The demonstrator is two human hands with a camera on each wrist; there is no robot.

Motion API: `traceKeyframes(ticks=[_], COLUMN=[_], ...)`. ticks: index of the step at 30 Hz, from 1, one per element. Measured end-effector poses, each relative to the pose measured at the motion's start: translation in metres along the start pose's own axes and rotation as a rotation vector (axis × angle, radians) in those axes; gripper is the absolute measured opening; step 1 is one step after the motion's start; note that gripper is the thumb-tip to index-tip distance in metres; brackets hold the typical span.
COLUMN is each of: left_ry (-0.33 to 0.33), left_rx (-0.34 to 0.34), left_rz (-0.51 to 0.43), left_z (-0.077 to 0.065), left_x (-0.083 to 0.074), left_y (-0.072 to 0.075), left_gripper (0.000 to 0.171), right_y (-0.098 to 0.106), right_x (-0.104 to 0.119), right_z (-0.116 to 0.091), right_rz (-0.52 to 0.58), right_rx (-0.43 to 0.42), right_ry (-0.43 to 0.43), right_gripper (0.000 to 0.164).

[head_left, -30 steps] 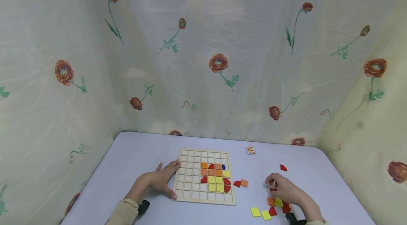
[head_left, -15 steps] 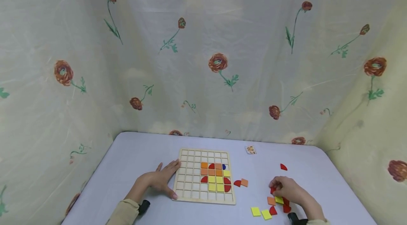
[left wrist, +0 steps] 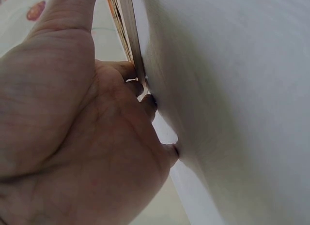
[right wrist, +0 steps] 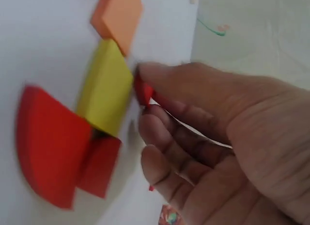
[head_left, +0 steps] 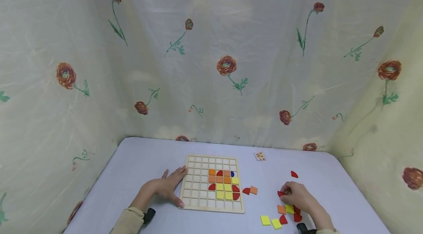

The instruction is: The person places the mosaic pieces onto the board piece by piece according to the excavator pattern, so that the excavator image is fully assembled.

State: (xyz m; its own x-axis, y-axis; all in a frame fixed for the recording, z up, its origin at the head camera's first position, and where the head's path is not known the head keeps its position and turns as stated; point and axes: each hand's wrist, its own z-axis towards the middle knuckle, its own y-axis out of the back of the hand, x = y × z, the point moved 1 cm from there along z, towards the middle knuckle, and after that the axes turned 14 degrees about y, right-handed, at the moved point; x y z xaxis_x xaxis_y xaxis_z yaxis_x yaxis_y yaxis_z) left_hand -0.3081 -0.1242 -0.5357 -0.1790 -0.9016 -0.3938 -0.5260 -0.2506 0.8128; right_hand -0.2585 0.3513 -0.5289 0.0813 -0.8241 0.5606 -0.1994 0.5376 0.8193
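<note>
At the left edge of a wooden grid board (head_left: 198, 192), my left hand (head_left: 166, 187) lies spread, fingertips along the side and thumb by the near corner. In the left wrist view the fingers (left wrist: 127, 70) meet the board's rim. My right hand (head_left: 297, 194) pinches a red quarter-circle tile (head_left: 280, 193) between thumb and fingers, right of the board. The right wrist view shows only part of this tile (right wrist: 142, 89), the thumb covering the rest. Just below that hand are a yellow square tile (head_left: 289, 209), an orange one (head_left: 281, 209) and red tiles (head_left: 297, 218).
Orange, yellow, red and blue tiles fill several cells on the board's right side. Beside it lie a red tile (head_left: 246, 191) and an orange square (head_left: 253, 190). Two yellow squares (head_left: 265, 220) sit nearer. A small picture card (head_left: 260, 156) and another red tile (head_left: 294, 174) lie farther back.
My right hand has closed its fingers on the red quarter-circle tile, which now pokes out to the left of the fingertips. My left hand keeps its place at the board.
</note>
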Motion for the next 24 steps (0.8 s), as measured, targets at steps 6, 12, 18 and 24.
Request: traceKeyframes(ticks=[6, 12, 18, 24], left_ry=[-0.004, -0.001, 0.007, 0.0], left_rx=[0.005, 0.0, -0.003, -0.001], left_rz=[-0.003, 0.01, 0.013, 0.01], left_z=[-0.001, -0.002, -0.003, -0.003], left_x=[-0.002, -0.005, -0.005, -0.004], left_y=[0.0, 0.002, 0.003, 0.001], left_gripper=[0.125, 0.124, 0.124, 0.124], right_y=[-0.013, -0.037, -0.065, -0.092], right_x=[0.009, 0.053, 0.11, 0.151], right_z=[0.005, 0.015, 0.023, 0.033], right_rz=[-0.027, 0.006, 0.049, 0.008], right_rx=[-0.057, -0.081, -0.024, 0.01], right_ry=[0.023, 0.098, 0.273, 0.455], right_gripper=[0.019, 0.02, 0.018, 0.014])
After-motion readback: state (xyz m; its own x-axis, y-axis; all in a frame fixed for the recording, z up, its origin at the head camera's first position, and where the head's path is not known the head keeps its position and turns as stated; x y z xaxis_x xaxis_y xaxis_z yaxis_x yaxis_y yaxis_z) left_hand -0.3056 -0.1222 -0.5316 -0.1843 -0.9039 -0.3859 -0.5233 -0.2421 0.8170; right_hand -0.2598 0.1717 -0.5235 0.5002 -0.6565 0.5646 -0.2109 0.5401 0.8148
